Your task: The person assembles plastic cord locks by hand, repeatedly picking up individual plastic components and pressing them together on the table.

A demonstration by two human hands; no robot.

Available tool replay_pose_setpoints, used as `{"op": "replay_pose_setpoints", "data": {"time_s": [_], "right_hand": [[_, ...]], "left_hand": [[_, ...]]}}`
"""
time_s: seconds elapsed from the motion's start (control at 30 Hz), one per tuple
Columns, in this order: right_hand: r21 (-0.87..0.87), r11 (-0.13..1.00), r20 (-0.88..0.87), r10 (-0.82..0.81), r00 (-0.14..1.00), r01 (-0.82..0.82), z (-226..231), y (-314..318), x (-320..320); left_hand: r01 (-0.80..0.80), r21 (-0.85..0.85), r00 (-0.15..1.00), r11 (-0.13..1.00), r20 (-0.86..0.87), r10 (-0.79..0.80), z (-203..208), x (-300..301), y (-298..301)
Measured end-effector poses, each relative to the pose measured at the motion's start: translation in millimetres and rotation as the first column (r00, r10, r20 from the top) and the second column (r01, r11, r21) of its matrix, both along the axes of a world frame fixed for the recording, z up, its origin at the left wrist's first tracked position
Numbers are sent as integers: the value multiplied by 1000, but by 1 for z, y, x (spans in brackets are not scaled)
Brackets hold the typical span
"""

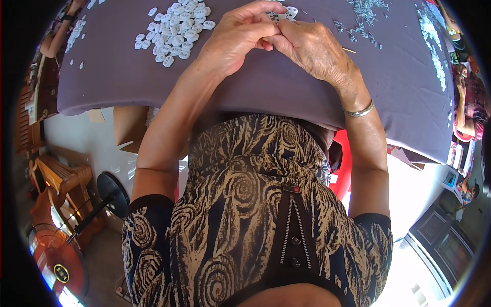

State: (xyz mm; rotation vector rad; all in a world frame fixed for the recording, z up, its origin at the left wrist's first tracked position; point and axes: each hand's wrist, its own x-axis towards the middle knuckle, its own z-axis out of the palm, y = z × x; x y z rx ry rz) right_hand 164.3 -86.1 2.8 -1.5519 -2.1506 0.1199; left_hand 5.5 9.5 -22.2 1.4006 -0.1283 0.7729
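Note:
Over the far middle of the cloth-covered table, my left hand (230,41) and my right hand (314,51) meet with fingertips pressed together. Both are closed in a pinch, and whatever they hold between them is hidden by the fingers. Just beyond the fingertips, a few small white plastic pieces (291,12) with dark holes show in part. To the left of my left hand lies a heap of similar white oval pieces (178,28). A thin pale stick (349,50) shows beside the back of my right hand; whether it lies on the cloth or is held, I cannot tell.
Small metal parts (365,13) are scattered at the far right of the purple-grey tablecloth (404,92). More white pieces (432,46) lie along its right edge. Other people's arms (51,43) show at both sides. A fan (59,261) stands at lower left by a wooden chair (66,189).

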Motion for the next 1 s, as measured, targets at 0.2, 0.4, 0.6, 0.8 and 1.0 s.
{"op": "replay_pose_setpoints", "data": {"time_s": [0.2,0.4,0.6,0.8,1.0], "right_hand": [[91,996,-49,8,999,-3,1,1,0],[116,963,-274,-206,939,245,14,-4,17],[101,909,-563,-283,777,404,1,8,51],[3,971,-404,-219,888,241,-4,9,35],[182,964,-142,-169,975,193,-17,16,19]], "left_hand": [[-265,-266,856,927,-507,99,16,-7,-4],[-392,351,663,851,-533,525,29,-30,23],[-320,849,291,421,-335,896,41,-80,73],[-778,559,336,287,-15,942,42,-45,44],[-613,599,475,514,-240,846,20,-22,18]]}}
